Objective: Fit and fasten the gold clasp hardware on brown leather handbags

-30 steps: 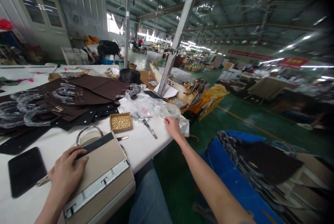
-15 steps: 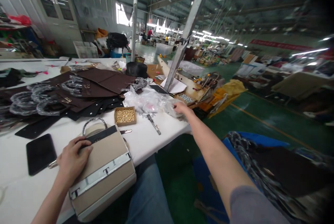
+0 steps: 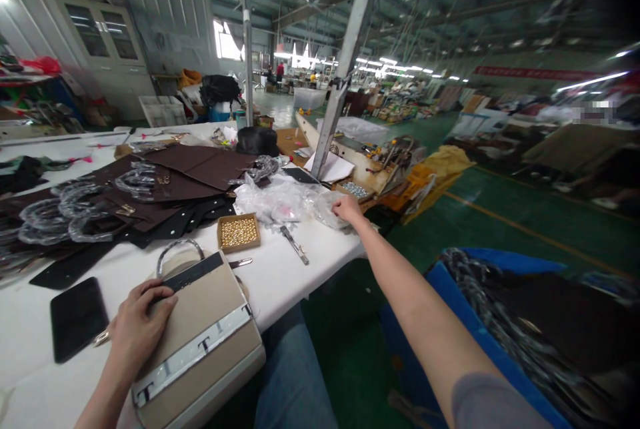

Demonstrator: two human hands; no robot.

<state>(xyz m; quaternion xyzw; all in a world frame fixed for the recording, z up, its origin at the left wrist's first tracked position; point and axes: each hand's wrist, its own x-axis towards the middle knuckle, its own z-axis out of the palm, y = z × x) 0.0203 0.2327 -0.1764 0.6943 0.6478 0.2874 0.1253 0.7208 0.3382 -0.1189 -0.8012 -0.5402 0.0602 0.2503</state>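
Note:
My left hand [image 3: 143,319] is curled over the dark top strip of a beige handbag [image 3: 200,302], which leans against the table edge. The handbag has a pale band with "T" letters and a handle [image 3: 180,246] wrapped in clear plastic. My right hand [image 3: 347,209] reaches to the clear plastic bags [image 3: 280,199] at the table's right edge. Its fingers are bent together at the plastic; what they pinch is hidden. Between the hands stand a small cardboard box [image 3: 239,233] of gold-coloured metal pieces and a metal tool [image 3: 295,245].
A black phone [image 3: 79,319] lies left of the handbag. Dark brown panels [image 3: 195,165] and plastic-wrapped handles [image 3: 83,205] are heaped behind on the white table [image 3: 280,282]. A metal post [image 3: 340,92] rises beyond the plastic bags. At right, a blue container [image 3: 417,362] holds dark bags.
The view has shifted slightly, so the table's near things appear a little lower. Both hands keep nearly the same places, the left on the handbag and the right at the plastic bags.

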